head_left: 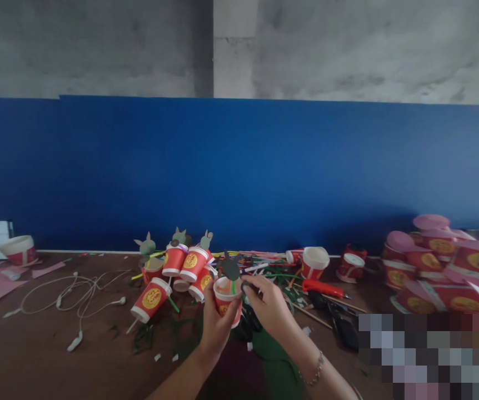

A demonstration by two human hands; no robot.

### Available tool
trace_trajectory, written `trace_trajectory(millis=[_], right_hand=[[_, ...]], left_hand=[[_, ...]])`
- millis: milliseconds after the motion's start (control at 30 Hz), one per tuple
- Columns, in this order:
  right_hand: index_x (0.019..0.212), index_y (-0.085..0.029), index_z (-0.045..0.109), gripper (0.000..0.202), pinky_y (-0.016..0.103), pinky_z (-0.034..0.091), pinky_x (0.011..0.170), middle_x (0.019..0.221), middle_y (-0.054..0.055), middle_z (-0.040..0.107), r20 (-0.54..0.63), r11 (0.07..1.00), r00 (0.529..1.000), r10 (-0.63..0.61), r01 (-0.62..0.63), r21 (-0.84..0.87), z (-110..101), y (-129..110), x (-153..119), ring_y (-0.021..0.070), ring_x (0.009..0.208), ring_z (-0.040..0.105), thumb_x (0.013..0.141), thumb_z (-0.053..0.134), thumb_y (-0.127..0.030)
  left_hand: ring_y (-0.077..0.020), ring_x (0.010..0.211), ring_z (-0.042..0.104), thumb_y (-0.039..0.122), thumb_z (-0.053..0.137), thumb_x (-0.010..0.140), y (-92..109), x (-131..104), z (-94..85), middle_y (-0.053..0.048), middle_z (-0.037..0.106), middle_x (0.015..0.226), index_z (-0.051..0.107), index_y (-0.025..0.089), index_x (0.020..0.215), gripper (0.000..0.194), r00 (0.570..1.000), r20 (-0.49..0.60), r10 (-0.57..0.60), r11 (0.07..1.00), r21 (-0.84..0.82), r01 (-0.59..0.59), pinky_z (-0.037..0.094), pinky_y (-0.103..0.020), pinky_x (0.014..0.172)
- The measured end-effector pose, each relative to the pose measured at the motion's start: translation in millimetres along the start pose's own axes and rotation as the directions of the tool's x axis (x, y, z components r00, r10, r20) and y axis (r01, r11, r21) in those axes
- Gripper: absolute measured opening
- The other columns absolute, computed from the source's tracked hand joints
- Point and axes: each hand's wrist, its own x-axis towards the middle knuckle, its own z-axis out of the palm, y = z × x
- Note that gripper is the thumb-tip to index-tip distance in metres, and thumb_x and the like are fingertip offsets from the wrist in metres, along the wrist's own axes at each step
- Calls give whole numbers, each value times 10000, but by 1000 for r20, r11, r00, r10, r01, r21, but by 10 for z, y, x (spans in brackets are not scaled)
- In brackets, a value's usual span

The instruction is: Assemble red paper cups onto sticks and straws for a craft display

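My left hand (216,322) is wrapped round a red paper cup (228,305) with a white rim and a partly covered yellow emblem. A dark green paper animal head with ears (230,269) stands at the cup's mouth, and a bright green strip (233,287) shows below it. At the cup's right side, my right hand (267,305) pinches a small dark piece (245,285) between thumb and fingers; its exact kind is unclear. Left of my hands, several similar cups (151,300) lie piled, some bearing green rabbit heads (206,240).
Pink-topped red cups (429,261) are heaped at the right. A red-handled tool (325,288), black scissors-like handles (343,328) and coloured sticks (260,261) lie behind my right hand. White earphones (75,340) trail across the left. A blue panel (239,172) borders the table's back.
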Motion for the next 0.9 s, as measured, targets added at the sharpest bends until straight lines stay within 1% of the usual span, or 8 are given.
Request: trace_trajectory(millis=[133, 200, 333, 400, 533, 700, 800, 900], right_hand=[[1036, -152, 663, 304, 320, 454, 874, 1052, 114, 672, -6, 999, 1000, 29, -29, -25, 6, 6, -4, 223, 992, 610, 810, 468, -211], [1053, -149, 650, 314, 319, 456, 861, 1058, 108, 670, -6, 998, 998, 57, -57, -30, 3, -1, -8, 223, 981, 610, 797, 481, -212], [989, -168, 664, 279, 285, 481, 750, 914, 63, 700, 40, 994, 993, 109, -109, 16, -5, -35, -7, 193, 807, 629, 756, 512, -193], [958, -174, 675, 268, 278, 485, 737, 867, 48, 706, 62, 992, 991, 117, -120, 45, -10, -56, -1, 189, 784, 630, 735, 525, -178], [986, -171, 675, 328, 296, 483, 804, 928, 53, 712, 76, 992, 991, 113, -117, 44, -15, -81, 11, 208, 867, 640, 684, 551, -138], [968, -179, 683, 337, 325, 445, 913, 998, 61, 701, 55, 998, 998, 38, -40, 43, 14, -13, 8, 215, 990, 622, 681, 519, -109], [974, -180, 680, 344, 335, 436, 930, 1020, 72, 694, 46, 999, 999, 21, -22, 36, 27, 36, 6, 215, 1013, 614, 686, 505, -107], [1008, -176, 663, 350, 340, 440, 925, 1037, 76, 686, 32, 999, 999, 28, -28, 23, 20, 88, 14, 215, 1014, 610, 708, 492, -121]], left_hand=[[-254, 1052, 571, 388, 667, 732, 27, 6, 4, -108, 588, 1124, 400, 183, 1218, 591, 1000, -17, -8, 1000, -25, 7, 435, -380, 915], [-246, 1029, 583, 389, 660, 740, 41, 7, 4, -99, 599, 1095, 409, 185, 1202, 564, 1000, -12, -10, 999, -40, 10, 441, -372, 902], [-234, 1008, 591, 387, 640, 760, 47, 13, 0, -96, 607, 1077, 418, 188, 1176, 512, 1000, -11, -7, 998, -59, 6, 441, -367, 895], [-233, 1012, 589, 384, 632, 768, 45, 17, 0, -99, 606, 1086, 419, 190, 1173, 497, 1000, -14, -6, 999, -54, 5, 442, -370, 894], [-235, 1007, 596, 383, 640, 760, 37, 17, 4, -98, 611, 1084, 419, 190, 1176, 510, 1000, -12, 16, 999, -49, -17, 451, -366, 886], [-237, 1018, 598, 370, 669, 737, 3, 15, 12, -97, 606, 1113, 413, 192, 1211, 567, 999, -2, 39, 998, -42, -39, 456, -352, 892], [-238, 1038, 592, 355, 666, 746, -23, 11, 3, -100, 598, 1144, 404, 195, 1239, 580, 998, 38, 54, 998, -39, -53, 452, -347, 906], [-246, 1120, 545, 363, 611, 794, -37, -6, -9, -115, 564, 1213, 388, 195, 1268, 550, 993, 79, 88, 993, -86, -81, 409, -365, 971]])
